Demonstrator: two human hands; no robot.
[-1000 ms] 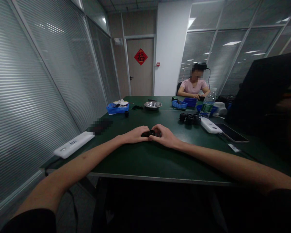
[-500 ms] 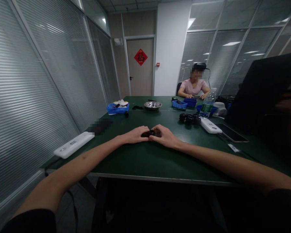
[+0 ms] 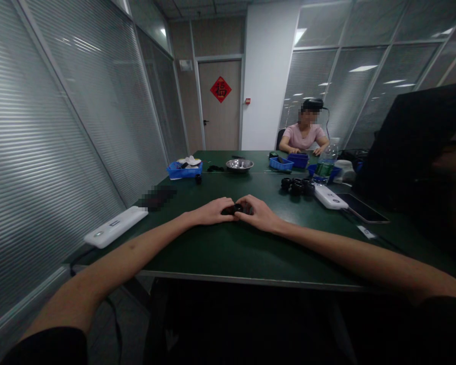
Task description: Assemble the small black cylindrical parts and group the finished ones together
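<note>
Both hands meet low over the middle of the green table. Between them is a small black round part, partly covered by my fingers. My left hand is closed around its left side, thumb in front and fingers behind. My right hand curls round the right side, its thumb and fingertips on the part. Similar black round parts stand in a cluster to the right, beyond my right hand. Another small black part stands alone at the far left.
A blue tray with white items, a steel bowl and a light blue basket stand farther back. On the right are a water bottle, a white power bank and a phone. A person sits opposite.
The small black part has shifted or turned very slightly between my fingers. Both hands stay in nearly the same place.
</note>
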